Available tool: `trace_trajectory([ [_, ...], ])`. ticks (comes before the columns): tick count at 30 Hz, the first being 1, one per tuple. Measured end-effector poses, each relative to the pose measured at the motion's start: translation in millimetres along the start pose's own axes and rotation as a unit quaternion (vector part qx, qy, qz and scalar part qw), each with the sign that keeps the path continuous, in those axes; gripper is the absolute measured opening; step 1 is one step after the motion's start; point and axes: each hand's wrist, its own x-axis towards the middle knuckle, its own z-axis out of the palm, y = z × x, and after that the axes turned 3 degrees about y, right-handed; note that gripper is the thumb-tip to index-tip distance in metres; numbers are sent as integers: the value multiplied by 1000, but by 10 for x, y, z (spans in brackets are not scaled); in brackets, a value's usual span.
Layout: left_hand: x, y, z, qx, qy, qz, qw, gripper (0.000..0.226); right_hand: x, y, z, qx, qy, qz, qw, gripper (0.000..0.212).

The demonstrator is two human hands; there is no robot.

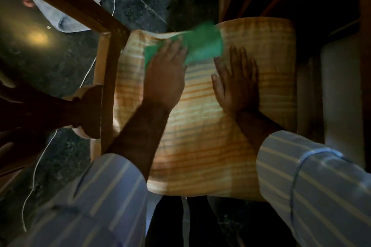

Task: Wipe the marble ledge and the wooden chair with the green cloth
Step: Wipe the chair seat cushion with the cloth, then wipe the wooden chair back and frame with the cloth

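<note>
I look straight down on the wooden chair [108, 70], whose seat carries an orange-and-cream striped cushion [210, 136]. The green cloth [202, 46] lies blurred near the cushion's far edge. My left hand [164, 74] presses on the cloth's left part, fingers closed over it. To the right of the cloth, my right hand [234, 82] rests flat on the cushion with fingers spread, holding nothing. Both arms wear striped sleeves. The marble ledge is not clearly in view.
A dark wooden rail [66, 4] of the chair crosses the upper left, with a turned wooden post [84, 110] at the left. A white cord [38, 164] trails over the dark speckled floor. A grey cloth [60, 12] lies at upper left. Dark furniture stands at the right.
</note>
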Motion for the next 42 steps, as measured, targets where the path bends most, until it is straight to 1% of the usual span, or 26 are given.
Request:
trace_trajectory([
  [1,-14,-28,157,29,-44,10,999,51,2,15,9,2,-8,-1,1000,53],
  [2,-85,-66,289,47,-68,22,996,53,2,32,22,5,-15,-1,1000,54],
  [3,-191,-110,372,56,-71,33,995,54,-2,45,35,6,-19,-3,1000,57],
  [5,-457,-179,441,31,-49,40,998,55,-12,43,42,-1,-18,-7,1000,61],
  [7,-762,-198,506,8,-31,29,999,56,-11,32,33,-5,-10,-6,1000,58],
  [9,-1096,-188,561,17,-38,17,999,57,-6,35,28,-2,-3,-4,1000,56],
  [12,-1479,-185,649,44,-54,27,997,59,-9,39,50,-2,-7,-3,1000,57],
  [17,-1537,-185,585,19,-66,29,997,64,6,16,-32,5,-43,5,999,57],
  [19,-1491,-170,487,-21,-52,22,998,58,29,-39,-117,22,-70,29,997,56],
  [20,-1458,-173,418,-41,-31,1,999,52,43,-86,-175,44,-86,53,994,55],
  [21,-1425,-183,350,-49,0,-37,998,46,46,-143,-232,74,-100,76,989,53],
  [22,-1397,-195,286,-50,32,-92,994,44,32,-202,-294,114,-107,93,983,48],
  [23,-1370,-211,226,-59,54,-160,984,48,-6,-271,-359,158,-105,101,977,42],
  [24,-1352,-220,168,-86,61,-230,968,56,-69,-346,-428,198,-99,110,969,38],
  [25,-1334,-237,136,-125,56,-291,947,66,-150,-425,-483,229,-103,128,960,36],
  [26,-1317,-256,126,-159,46,-333,928,75,-230,-498,-520,251,-111,156,949,39],
  [27,-1299,-273,115,-181,35,-355,917,78,-307,-557,-557,268,-120,187,938,44],
  [29,-1235,-322,108,-203,15,-381,902,72,-396,-633,-580,312,-154,248,904,53],
  [32,-1116,-397,71,-254,-29,-430,866,57,-412,-630,-564,409,-214,313,830,61],
  [33,-1090,-430,65,-292,-46,-435,850,52,-406,-608,-551,433,-230,331,806,62],
  [35,-1081,-476,41,-354,-64,-425,831,42,-394,-563,-546,490,-261,375,742,53],
  [36,-1091,-488,15,-374,-63,-413,828,38,-388,-545,-566,518,-274,387,712,46],
  [37,-1100,-501,-18,-390,-57,-402,827,34,-374,-534,-609,538,-279,392,692,38],
  [39,-1110,-491,-133,-398,-42,-381,834,36,-323,-534,-728,559,-267,392,680,26],
  [41,-1104,-464,-319,-381,-17,-357,853,45,-240,-579,-900,582,-248,394,667,16],
  [42,-1097,-447,-439,-362,-3,-343,867,46,-186,-612,-991,596,-241,394,657,10],
])
